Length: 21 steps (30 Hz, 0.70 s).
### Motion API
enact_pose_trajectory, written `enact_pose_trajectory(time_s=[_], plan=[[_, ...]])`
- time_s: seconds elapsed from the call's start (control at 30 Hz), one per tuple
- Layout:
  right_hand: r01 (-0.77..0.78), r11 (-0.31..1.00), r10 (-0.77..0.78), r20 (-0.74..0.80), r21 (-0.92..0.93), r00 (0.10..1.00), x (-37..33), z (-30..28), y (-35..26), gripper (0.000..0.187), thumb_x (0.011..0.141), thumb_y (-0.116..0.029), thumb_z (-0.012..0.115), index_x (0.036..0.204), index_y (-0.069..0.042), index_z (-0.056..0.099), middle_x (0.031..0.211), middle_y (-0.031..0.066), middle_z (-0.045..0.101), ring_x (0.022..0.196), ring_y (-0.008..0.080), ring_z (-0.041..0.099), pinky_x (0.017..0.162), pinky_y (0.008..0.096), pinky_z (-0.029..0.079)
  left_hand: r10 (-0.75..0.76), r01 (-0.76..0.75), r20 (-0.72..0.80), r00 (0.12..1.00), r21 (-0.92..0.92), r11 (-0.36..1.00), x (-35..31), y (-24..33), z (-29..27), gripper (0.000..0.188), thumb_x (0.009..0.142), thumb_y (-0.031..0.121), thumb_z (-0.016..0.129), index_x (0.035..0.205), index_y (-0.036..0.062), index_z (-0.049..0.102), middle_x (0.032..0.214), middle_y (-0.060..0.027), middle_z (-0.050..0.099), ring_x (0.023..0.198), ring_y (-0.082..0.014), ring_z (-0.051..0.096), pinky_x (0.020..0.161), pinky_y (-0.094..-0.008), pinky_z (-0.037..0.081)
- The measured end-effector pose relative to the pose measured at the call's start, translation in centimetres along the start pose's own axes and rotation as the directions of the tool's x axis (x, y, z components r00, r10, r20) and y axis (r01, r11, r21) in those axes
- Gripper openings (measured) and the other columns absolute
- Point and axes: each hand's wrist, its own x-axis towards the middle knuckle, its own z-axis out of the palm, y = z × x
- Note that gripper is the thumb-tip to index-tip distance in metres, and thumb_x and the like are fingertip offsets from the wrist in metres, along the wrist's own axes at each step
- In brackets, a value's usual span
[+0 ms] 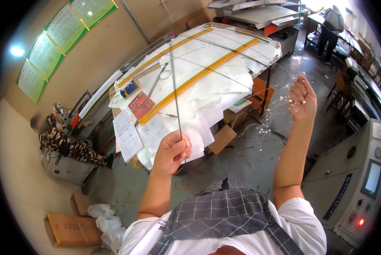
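Note:
My left hand [172,152] is closed in a fist round a long, thin dark strip [174,89]. The strip stands nearly upright, its upper part in front of the paper-covered table [237,78]. Out to the right, my right hand [303,102] is raised with its fingers closed on crumpled clear plastic film [265,127]. The shiny film trails down and to the left from the fingers. Across the white sheets lie two long yellow bars, the nearer yellow bar [218,64] and the farther yellow bar [165,54], along with several thin dark strips.
On the table's left are a red card [141,105], a tape roll [165,74], a pen [168,114] and written papers [126,134]. A control cabinet [348,170] stands right. One person [67,140] is at left, another [331,32] far right. Cartons [73,229] sit lower left.

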Motion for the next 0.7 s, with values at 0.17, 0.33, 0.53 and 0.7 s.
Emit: enact_pose_trajectory(time_s=[0.17, 0.33, 0.53, 0.7], plan=[[0.131, 0.986, -0.138, -0.07, -0.101, 0.988, 0.1, -1.3, -5.2, 0.018, 0.094, -0.012, 0.04, 0.09, 0.003, 0.05, 0.056, -0.0019, 0.034, 0.044, 0.0065, 0.03, 0.036, 0.0215, 0.023, -0.011, 0.012, 0.101, 0.995, -0.012, 1.0, -0.7, 1.1, -0.3, 0.023, 0.086, 0.026, 0.06, 0.078, 0.0067, 0.051, 0.058, 0.0009, 0.045, 0.049, -0.0074, 0.035, 0.046, -0.0227, 0.026], [0.256, 0.955, -0.275, -0.129, -0.152, 0.953, -0.4, -4.9, -12.2, 0.017, 0.093, -0.009, 0.04, 0.093, 0.005, 0.049, 0.057, -0.0008, 0.034, 0.046, 0.0074, 0.03, 0.038, 0.0221, 0.022, -0.066, 0.076, 0.175, 0.982, -0.052, 0.996, -1.6, 2.1, -0.9, 0.023, 0.086, 0.025, 0.061, 0.079, 0.0046, 0.053, 0.06, 0.0002, 0.046, 0.049, -0.0061, 0.037, 0.046, -0.0214, 0.028], [0.414, 0.876, -0.475, -0.296, -0.247, 0.829, -2.3, -9.3, -18.1, 0.013, 0.092, -0.006, 0.037, 0.087, 0.002, 0.047, 0.055, -0.0012, 0.032, 0.043, 0.0079, 0.028, 0.039, 0.0235, 0.021, -0.104, 0.14, 0.296, 0.949, -0.103, 0.985, -2.8, 3.0, -2.5, 0.024, 0.087, 0.026, 0.06, 0.08, 0.0032, 0.054, 0.059, 0.0005, 0.044, 0.047, -0.0051, 0.035, 0.045, -0.0211, 0.027], [0.325, 0.829, -0.536, -0.48, -0.455, 0.694, -3.0, -15.0, -17.7, 0.019, 0.087, -0.006, 0.042, 0.068, -0.008, 0.045, 0.053, -0.0029, 0.033, 0.04, 0.0058, 0.027, 0.036, 0.0205, 0.02, -0.308, 0.368, 0.336, 0.89, -0.132, 0.92, -3.0, 2.8, -1.5, 0.023, 0.092, 0.024, 0.05, 0.083, 0.0032, 0.054, 0.056, 0.0019, 0.039, 0.044, -0.0046, 0.03, 0.042, -0.0214, 0.024]])
